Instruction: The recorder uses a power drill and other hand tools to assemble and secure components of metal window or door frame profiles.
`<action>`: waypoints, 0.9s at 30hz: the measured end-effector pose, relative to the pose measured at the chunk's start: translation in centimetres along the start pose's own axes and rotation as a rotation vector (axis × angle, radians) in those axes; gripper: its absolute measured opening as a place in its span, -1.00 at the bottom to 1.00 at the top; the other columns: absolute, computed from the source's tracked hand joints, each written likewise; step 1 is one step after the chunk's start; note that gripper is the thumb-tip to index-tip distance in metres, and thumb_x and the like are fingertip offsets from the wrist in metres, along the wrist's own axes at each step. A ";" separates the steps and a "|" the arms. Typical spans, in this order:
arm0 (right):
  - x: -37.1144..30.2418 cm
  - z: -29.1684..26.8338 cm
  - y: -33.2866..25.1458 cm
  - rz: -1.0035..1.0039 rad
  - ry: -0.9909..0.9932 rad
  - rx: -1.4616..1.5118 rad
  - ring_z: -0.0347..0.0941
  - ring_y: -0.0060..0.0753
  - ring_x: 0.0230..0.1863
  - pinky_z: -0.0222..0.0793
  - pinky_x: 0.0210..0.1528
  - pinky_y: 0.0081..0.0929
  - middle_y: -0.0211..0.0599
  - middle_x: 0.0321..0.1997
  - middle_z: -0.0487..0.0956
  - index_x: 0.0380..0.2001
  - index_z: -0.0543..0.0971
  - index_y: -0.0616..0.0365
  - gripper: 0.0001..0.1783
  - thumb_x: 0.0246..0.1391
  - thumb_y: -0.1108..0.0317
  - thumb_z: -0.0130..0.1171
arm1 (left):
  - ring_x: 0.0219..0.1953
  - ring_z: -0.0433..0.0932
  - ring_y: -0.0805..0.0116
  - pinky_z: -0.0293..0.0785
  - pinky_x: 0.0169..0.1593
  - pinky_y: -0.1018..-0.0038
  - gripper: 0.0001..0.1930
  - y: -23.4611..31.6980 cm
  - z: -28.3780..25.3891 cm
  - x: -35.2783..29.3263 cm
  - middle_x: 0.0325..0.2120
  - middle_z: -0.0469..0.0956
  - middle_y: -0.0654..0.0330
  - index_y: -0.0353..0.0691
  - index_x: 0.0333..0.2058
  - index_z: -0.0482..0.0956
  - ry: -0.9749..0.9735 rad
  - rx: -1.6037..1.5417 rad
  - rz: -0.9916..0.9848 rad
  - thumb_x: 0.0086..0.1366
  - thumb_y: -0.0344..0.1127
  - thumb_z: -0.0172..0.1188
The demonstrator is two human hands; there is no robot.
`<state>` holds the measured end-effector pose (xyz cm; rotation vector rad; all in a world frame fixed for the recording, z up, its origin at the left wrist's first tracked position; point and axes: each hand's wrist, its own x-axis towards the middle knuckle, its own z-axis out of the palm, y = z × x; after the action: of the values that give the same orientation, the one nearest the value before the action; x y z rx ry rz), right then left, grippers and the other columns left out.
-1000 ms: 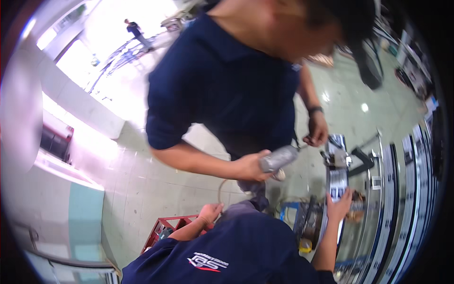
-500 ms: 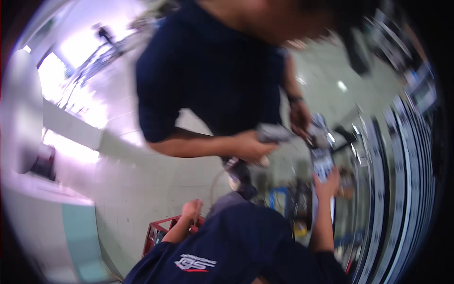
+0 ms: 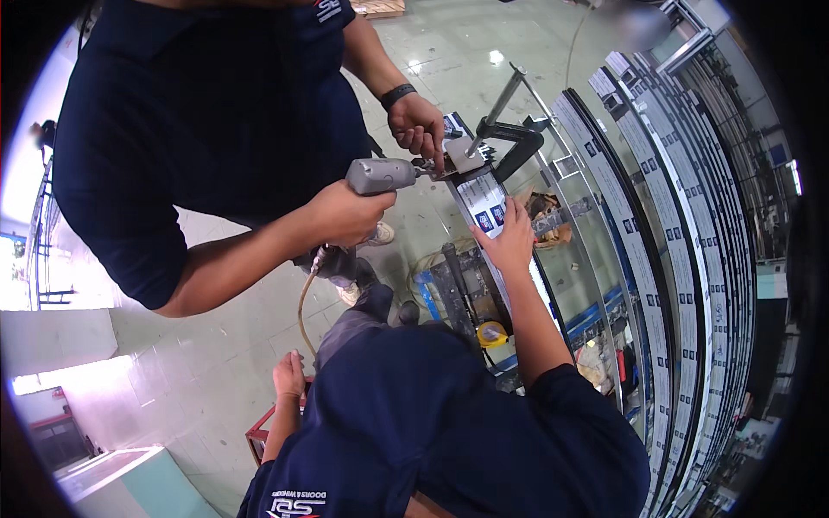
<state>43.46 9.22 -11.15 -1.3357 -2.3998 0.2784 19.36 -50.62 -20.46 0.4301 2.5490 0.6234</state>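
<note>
Okay, right hand [image 3: 508, 235] grips the profile [image 3: 481, 197] by the worktop's [image 3: 427, 298] right edge; left hand [image 3: 289, 375] hangs loose. Co-worker's hand [image 3: 350, 213] holds grey power tool [image 3: 380, 175] beside clamp [image 3: 521, 145].

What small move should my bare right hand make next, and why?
I'd suggest the bare right hand press slightly firmer on the long, straight bar with white, blue-printed facing. It already spans the bar, while a co-worker holds a grey, pistol-shaped power tool with its tip near the black, C-shaped clamp; steadying might help.
</note>
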 end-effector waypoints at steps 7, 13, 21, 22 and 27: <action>0.0 0.4 -0.1 0.010 -0.013 0.002 0.40 0.24 0.56 0.35 0.56 0.15 0.06 0.59 0.45 0.60 0.40 0.19 0.23 0.07 -0.35 0.61 | -0.22 0.81 -0.13 0.67 -0.06 0.07 -0.36 0.0 -0.1 0.0 -0.38 0.80 -0.03 -0.24 -0.17 0.81 -0.004 -0.002 -0.036 0.73 0.20 -0.05; 0.1 0.6 0.0 0.024 -0.013 -0.012 0.38 0.21 0.57 0.32 0.55 0.14 0.04 0.60 0.43 0.60 0.39 0.19 0.24 0.05 -0.35 0.61 | -0.21 0.81 -0.13 0.67 -0.05 0.05 -0.36 0.5 -0.7 0.4 -0.37 0.81 -0.04 -0.23 -0.17 0.82 -0.010 0.025 -0.047 0.72 0.20 -0.05; 0.1 1.2 -0.1 -0.004 -0.013 -0.019 0.37 0.25 0.57 0.31 0.56 0.15 0.08 0.59 0.43 0.60 0.40 0.23 0.27 0.05 -0.38 0.60 | -0.28 0.82 -0.02 0.67 -0.09 0.09 -0.31 -0.1 0.0 0.9 -0.43 0.79 0.03 -0.23 -0.20 0.83 0.039 0.042 -0.010 0.73 0.24 -0.08; 0.1 1.2 -0.1 -0.003 -0.017 -0.022 0.37 0.25 0.57 0.31 0.56 0.15 0.08 0.59 0.43 0.60 0.40 0.23 0.27 0.05 -0.38 0.60 | -0.28 0.82 -0.02 0.67 -0.09 0.09 -0.31 0.0 0.2 1.0 -0.43 0.79 0.02 -0.23 -0.20 0.83 0.038 0.038 -0.015 0.73 0.24 -0.08; 0.2 1.4 0.2 -0.013 -0.007 -0.037 0.38 0.29 0.55 0.31 0.56 0.16 0.14 0.56 0.44 0.61 0.38 0.21 0.27 0.05 -0.38 0.60 | -0.28 0.81 -0.02 0.66 -0.09 0.10 -0.31 0.3 0.5 1.1 -0.44 0.78 0.02 -0.24 -0.20 0.83 0.039 0.024 -0.008 0.73 0.24 -0.08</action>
<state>42.94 9.52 -12.48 -1.3361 -2.4297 0.2367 18.76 -49.78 -21.07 0.4200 2.5967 0.6046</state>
